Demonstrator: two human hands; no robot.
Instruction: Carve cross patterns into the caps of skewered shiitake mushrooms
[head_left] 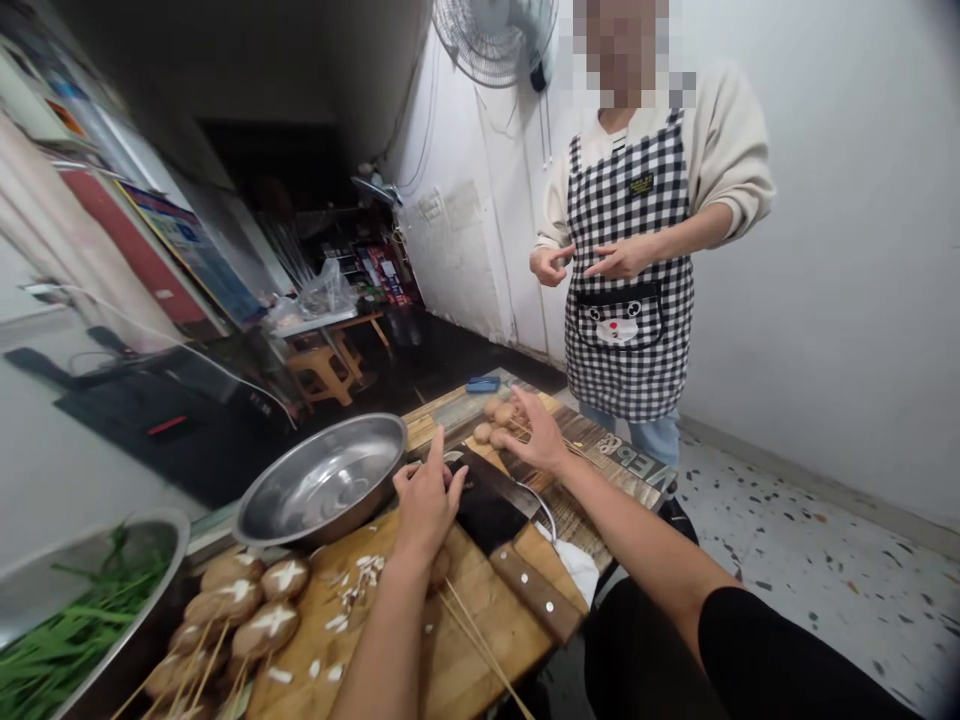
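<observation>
1. A pale wall and a fan [495, 35] fill the upper middle; a co-worker in a checked apron [630, 250] stands at upper right, behind the wooden table [626, 482].
2. At lower left, mushrooms with white crosses [266, 628] sit on skewers beside the cutting board [307, 700]. A second group, the far mushrooms [499, 420], lies on its skewers just right of centre.
3. The right hand [540, 435] curves over that far group, its fingers wide; whether they touch it, I cannot tell. The left hand [429, 495], at centre, has its index finger raised and thumb apart, with nothing visible between them.
4. The step in hand seems to be handling skewered mushrooms rather than cutting, as the cleaver [536, 590] lies put down. Gripping the far group would call for closing the right fingers around it.
5. The metal bowl's rim [247, 528] hems in the left side; the cleaver's handle reaches near the board's right edge, by white paper [576, 568]. The roomiest path looks to be above the table, toward centre right.
</observation>
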